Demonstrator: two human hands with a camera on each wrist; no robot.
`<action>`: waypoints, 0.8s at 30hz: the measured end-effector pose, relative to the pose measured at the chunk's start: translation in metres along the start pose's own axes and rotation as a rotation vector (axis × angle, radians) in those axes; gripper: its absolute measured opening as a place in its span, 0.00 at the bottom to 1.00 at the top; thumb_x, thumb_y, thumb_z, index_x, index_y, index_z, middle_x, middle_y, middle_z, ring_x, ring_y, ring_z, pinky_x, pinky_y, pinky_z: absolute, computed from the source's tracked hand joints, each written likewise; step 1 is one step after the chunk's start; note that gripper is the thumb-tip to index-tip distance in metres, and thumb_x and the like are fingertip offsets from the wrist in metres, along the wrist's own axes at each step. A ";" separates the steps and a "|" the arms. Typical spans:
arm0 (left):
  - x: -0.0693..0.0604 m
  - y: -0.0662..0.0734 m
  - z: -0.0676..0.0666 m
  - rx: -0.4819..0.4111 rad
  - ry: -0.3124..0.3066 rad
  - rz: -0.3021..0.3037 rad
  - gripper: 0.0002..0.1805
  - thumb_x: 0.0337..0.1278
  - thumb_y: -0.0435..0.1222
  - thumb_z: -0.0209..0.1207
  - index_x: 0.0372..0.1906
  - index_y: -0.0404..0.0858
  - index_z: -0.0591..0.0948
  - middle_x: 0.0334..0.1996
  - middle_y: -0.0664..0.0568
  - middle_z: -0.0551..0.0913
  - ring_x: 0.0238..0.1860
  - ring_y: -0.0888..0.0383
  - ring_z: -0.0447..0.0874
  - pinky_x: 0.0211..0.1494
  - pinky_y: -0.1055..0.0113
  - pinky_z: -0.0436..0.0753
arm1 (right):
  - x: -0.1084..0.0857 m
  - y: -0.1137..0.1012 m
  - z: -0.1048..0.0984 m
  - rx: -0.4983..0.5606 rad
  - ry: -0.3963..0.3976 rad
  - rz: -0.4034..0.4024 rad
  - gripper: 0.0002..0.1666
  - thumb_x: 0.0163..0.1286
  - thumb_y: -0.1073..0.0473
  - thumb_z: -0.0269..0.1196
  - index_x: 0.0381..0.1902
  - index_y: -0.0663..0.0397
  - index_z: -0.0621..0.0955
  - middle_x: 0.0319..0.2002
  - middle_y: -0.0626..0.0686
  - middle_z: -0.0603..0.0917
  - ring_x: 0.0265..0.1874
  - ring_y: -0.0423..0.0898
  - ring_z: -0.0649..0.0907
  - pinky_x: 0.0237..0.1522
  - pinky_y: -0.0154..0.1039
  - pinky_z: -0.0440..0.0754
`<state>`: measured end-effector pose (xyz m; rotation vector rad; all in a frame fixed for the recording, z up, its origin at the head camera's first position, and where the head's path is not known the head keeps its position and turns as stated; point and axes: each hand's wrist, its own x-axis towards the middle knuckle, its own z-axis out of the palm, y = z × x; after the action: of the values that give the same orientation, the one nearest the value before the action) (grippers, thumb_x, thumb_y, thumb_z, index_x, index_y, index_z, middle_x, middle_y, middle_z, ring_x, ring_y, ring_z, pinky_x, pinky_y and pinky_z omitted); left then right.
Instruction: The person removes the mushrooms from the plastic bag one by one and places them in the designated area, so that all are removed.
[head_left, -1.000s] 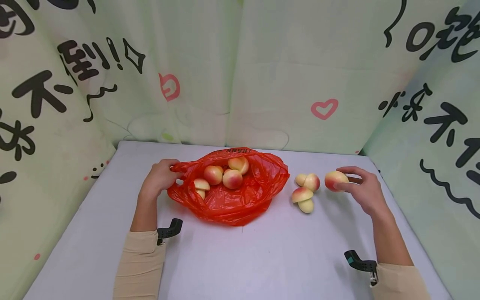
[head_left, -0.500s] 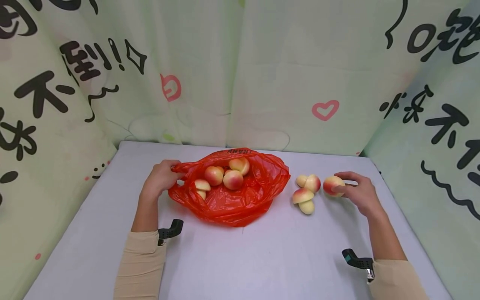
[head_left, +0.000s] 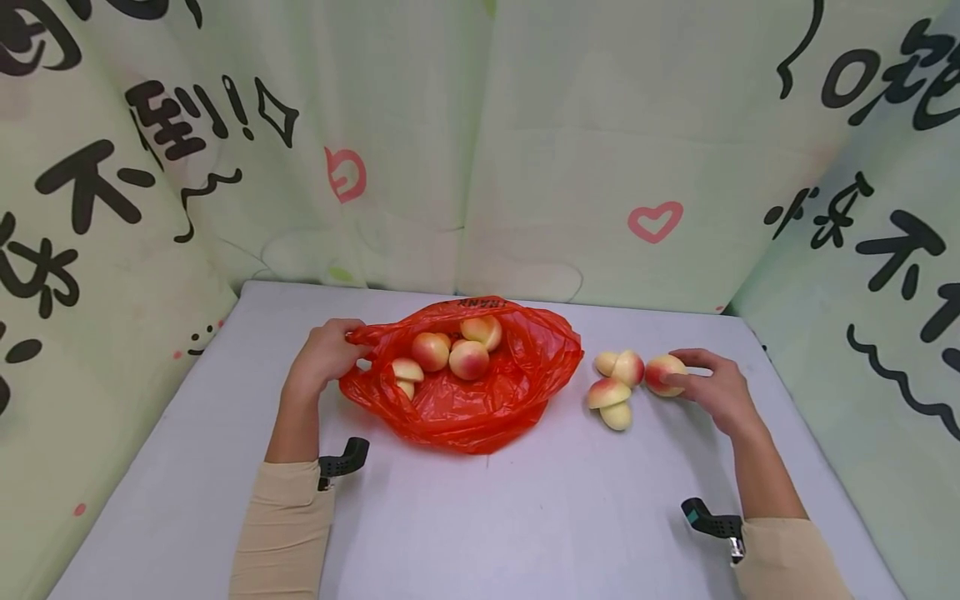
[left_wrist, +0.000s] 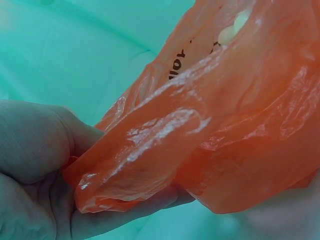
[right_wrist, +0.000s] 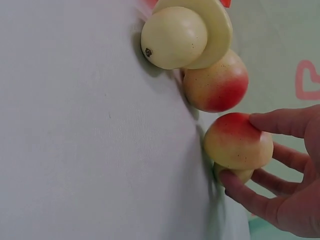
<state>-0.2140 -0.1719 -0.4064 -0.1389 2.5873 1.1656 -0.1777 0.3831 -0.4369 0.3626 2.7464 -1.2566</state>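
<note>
My left hand grips the left edge of a red plastic bag, its thumb and fingers pinching the film in the left wrist view. The bag's mouth gapes upward, with several red-and-yellow toy mushrooms inside. To the right of the bag, my right hand holds a toy mushroom between thumb and fingers, low at the table surface. Beside it lie two more mushrooms, one with its cap facing right and a nearer one with its pale stem toward me.
A white-covered table carries everything. Pale green curtains with black lettering and pink hearts enclose its back and sides. Black wrist-camera mounts stick out from both beige sleeves.
My right hand has moved left and down with its mushroom, bringing it close beside the two on the table. The left hand keeps its grip on the bag.
</note>
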 end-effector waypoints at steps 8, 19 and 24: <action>-0.002 0.002 -0.001 0.003 0.003 0.008 0.23 0.74 0.37 0.57 0.69 0.35 0.76 0.57 0.36 0.85 0.47 0.45 0.84 0.44 0.64 0.86 | 0.002 0.002 0.002 -0.037 0.005 -0.021 0.42 0.72 0.39 0.66 0.73 0.60 0.72 0.69 0.69 0.73 0.53 0.56 0.81 0.41 0.29 0.81; -0.003 0.002 -0.002 0.006 0.002 0.020 0.21 0.74 0.36 0.56 0.67 0.35 0.78 0.56 0.36 0.85 0.44 0.46 0.84 0.42 0.65 0.85 | 0.001 -0.002 0.003 -0.076 0.007 -0.037 0.41 0.73 0.39 0.65 0.72 0.61 0.72 0.70 0.71 0.71 0.63 0.68 0.75 0.51 0.48 0.77; -0.004 0.002 -0.002 -0.003 0.000 0.024 0.22 0.74 0.36 0.56 0.68 0.35 0.77 0.56 0.36 0.85 0.45 0.46 0.84 0.42 0.65 0.86 | 0.002 -0.004 0.004 -0.063 0.004 -0.023 0.42 0.73 0.39 0.65 0.73 0.62 0.71 0.72 0.72 0.68 0.66 0.71 0.72 0.60 0.63 0.77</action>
<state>-0.2115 -0.1721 -0.4025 -0.1089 2.5941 1.1772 -0.1807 0.3781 -0.4369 0.3283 2.7938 -1.1723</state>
